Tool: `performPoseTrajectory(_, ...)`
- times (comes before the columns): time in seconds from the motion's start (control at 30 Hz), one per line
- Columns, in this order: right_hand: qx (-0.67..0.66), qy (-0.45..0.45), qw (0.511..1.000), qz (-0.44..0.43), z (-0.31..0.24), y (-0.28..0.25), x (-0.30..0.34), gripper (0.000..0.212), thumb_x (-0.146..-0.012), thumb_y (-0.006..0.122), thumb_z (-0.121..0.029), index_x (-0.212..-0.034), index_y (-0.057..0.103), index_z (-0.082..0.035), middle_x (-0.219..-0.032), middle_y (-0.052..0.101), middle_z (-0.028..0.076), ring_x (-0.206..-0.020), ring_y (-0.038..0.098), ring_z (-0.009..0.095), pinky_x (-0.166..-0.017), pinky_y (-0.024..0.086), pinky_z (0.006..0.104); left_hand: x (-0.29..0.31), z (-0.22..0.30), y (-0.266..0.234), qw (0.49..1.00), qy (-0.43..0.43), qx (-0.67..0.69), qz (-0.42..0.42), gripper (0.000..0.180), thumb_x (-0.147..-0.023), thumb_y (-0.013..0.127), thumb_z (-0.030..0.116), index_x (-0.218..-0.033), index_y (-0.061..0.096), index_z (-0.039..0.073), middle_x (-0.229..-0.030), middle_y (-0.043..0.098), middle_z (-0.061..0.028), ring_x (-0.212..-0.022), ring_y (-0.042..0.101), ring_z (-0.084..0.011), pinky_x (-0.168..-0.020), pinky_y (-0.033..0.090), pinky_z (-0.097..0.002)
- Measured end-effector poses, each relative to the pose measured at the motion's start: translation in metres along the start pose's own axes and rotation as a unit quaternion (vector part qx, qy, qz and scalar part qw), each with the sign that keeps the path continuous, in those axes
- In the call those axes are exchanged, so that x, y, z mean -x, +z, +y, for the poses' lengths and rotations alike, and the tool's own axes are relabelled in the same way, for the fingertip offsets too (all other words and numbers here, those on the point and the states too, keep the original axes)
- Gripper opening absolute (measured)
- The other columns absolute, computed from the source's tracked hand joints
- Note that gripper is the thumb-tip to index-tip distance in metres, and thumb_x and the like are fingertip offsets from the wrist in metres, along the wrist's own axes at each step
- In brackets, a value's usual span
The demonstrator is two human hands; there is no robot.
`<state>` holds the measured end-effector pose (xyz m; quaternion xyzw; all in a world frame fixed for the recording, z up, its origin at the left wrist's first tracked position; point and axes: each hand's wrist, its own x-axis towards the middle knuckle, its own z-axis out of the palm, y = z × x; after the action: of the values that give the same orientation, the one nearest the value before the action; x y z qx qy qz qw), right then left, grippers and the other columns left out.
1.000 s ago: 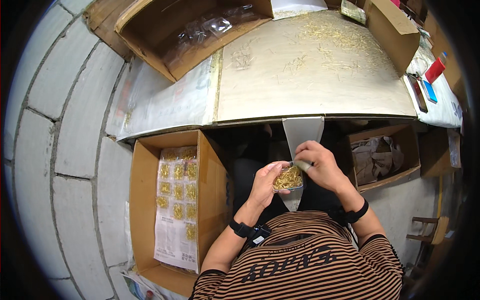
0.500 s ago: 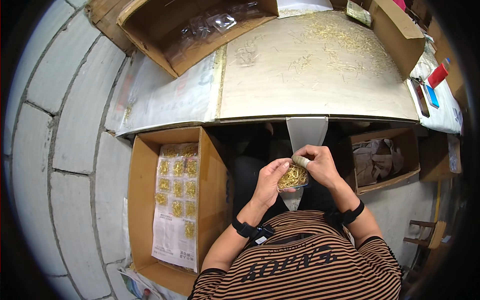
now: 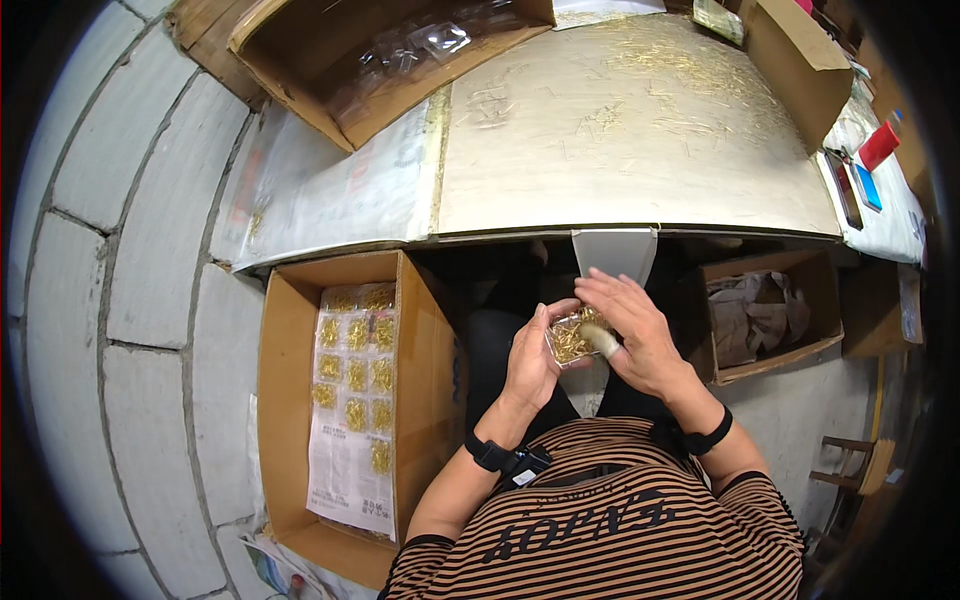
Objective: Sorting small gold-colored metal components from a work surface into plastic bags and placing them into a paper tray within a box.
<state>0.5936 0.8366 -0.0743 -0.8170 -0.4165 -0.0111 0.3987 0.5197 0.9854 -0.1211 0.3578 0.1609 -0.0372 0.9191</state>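
Observation:
A small clear plastic box (image 3: 568,343), heaped with thin gold-coloured metal pieces, sits in my left hand (image 3: 529,362), whose fingers and thumb grip its side. Over the right part of the box my right hand (image 3: 645,343) is spread, its fingers stretched out. Pale tape or a cover wraps the right thumb (image 3: 602,340), which lies over the gold pieces; whether it presses on them I cannot tell. Both hands are above my lap, just below the table's front edge.
Scattered gold pieces (image 3: 690,85) lie on the table (image 3: 600,190). At left, a cardboard box (image 3: 425,400) holds several filled clear packs (image 3: 357,375) on printed paper. Another carton (image 3: 345,125) contains empty clear boxes (image 3: 440,42). A carton with crumpled paper (image 3: 755,315) stands right.
My right hand has gone from pinching at the box's far edge to stretched fingers, with the thumb over the contents. The box has shifted slightly left and tilted in my left hand.

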Motion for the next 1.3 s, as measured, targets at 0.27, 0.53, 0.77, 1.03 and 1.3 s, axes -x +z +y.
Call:
performPoseTrajectory(0.27, 0.11, -0.041, 0.989, -0.095, -0.005, 0.014, 0.006, 0.055, -0.081, 0.063, -0.022, -0.131, 0.047, -0.004, -0.138, 0.045, 0.013, -0.133, 0.036, 0.029, -0.109, 0.025, 0.0484, -0.004, -0.012, -0.008, 0.999, 0.034, 0.022, -0.005, 0.032, -0.101, 0.036, 0.031, -0.111, 0.053, 0.006, -0.106, 0.059, -0.0048, -0.093, 0.059, -0.0129, -0.078, 0.05, -0.0267)
performPoseTrajectory(0.53, 0.146, -0.054, 0.981, -0.116, -0.004, 0.023, 0.01, 0.055, -0.086, 0.056, -0.025, -0.132, 0.043, 0.002, -0.139, 0.041, 0.019, -0.134, 0.034, 0.031, -0.109, 0.025, 0.047, -0.008, -0.026, -0.021, 0.999, 0.026, 0.022, 0.03, 0.033, -0.101, 0.037, 0.032, -0.106, 0.055, 0.005, -0.099, 0.061, -0.0044, -0.09, 0.06, -0.0129, -0.078, 0.051, -0.0284)
performPoseTrajectory(0.77, 0.151, -0.094, 0.976, -0.123, -0.003, 0.025, 0.008, 0.067, -0.083, 0.061, -0.032, -0.133, 0.039, 0.006, -0.14, 0.039, 0.022, -0.132, 0.035, 0.035, -0.108, 0.029, 0.0454, -0.014, -0.018, -0.015, 0.997, 0.024, 0.069, 0.029, 0.042, -0.101, 0.035, 0.037, -0.114, 0.052, 0.001, -0.109, 0.06, -0.0101, -0.1, 0.06, -0.0182, -0.086, 0.05, -0.032)
performPoseTrajectory(1.03, 0.097, -0.021, 0.995, 0.032, 0.042, -0.02, -0.061, 0.05, -0.082, 0.062, -0.012, -0.128, 0.047, 0.001, -0.133, 0.047, 0.021, -0.126, 0.042, 0.035, -0.103, 0.038, 0.0406, 0.003, -0.01, -0.048, 0.997, -0.01, -0.07, 0.034, 0.029, -0.097, 0.046, 0.021, -0.112, 0.054, -0.003, -0.099, 0.063, -0.0116, -0.081, 0.066, -0.0197, -0.061, 0.058, -0.0315)
performPoseTrajectory(1.3, 0.32, 0.092, 0.939, -0.088, 0.133, -0.032, -0.183, 0.049, -0.091, 0.048, -0.027, -0.137, 0.04, -0.012, -0.143, 0.033, 0.02, -0.13, 0.035, 0.04, -0.101, 0.039, 0.0426, -0.01, -0.043, -0.087, 0.99, -0.09, -0.071, 0.084, 0.028, -0.094, 0.054, 0.019, -0.111, 0.058, -0.003, -0.097, 0.065, -0.0107, -0.078, 0.067, -0.0179, -0.062, 0.059, -0.0307)
